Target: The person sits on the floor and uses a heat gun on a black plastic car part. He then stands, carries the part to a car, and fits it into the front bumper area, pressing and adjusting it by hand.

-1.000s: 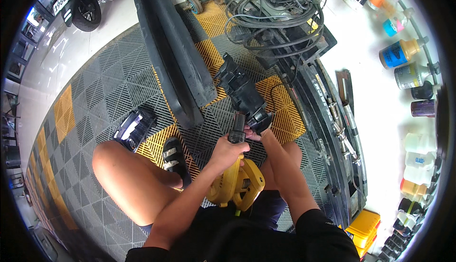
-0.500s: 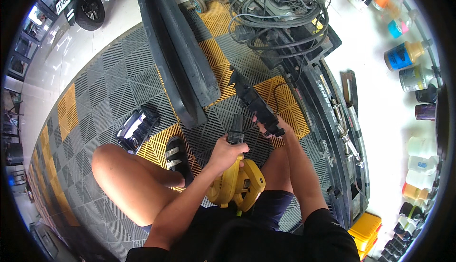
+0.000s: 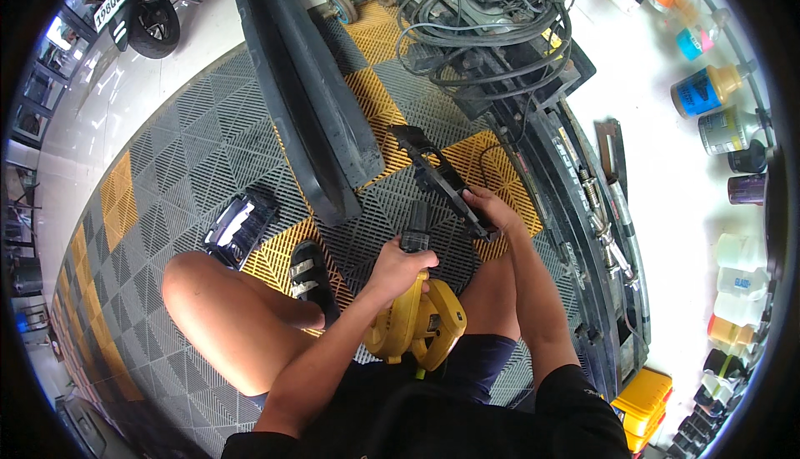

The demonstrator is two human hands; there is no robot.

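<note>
Grey-and-yellow tiled floor; left hand, grip wrapped round yellow blower; right hand, grip pinching black part.

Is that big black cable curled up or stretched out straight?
Curled up: the black cable lies in several overlapping loops.

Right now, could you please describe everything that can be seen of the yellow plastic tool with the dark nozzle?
The yellow plastic-looking handheld tool has a rounded body on the left, a loop-shaped part on the right, and a small dark patch between. Its dark tubular nozzle points forward, away from the person. The left hand grips it near where nozzle and body meet, hiding part of it. The body is above the person's lap; whether it rests there, or is running, I cannot tell.
</note>
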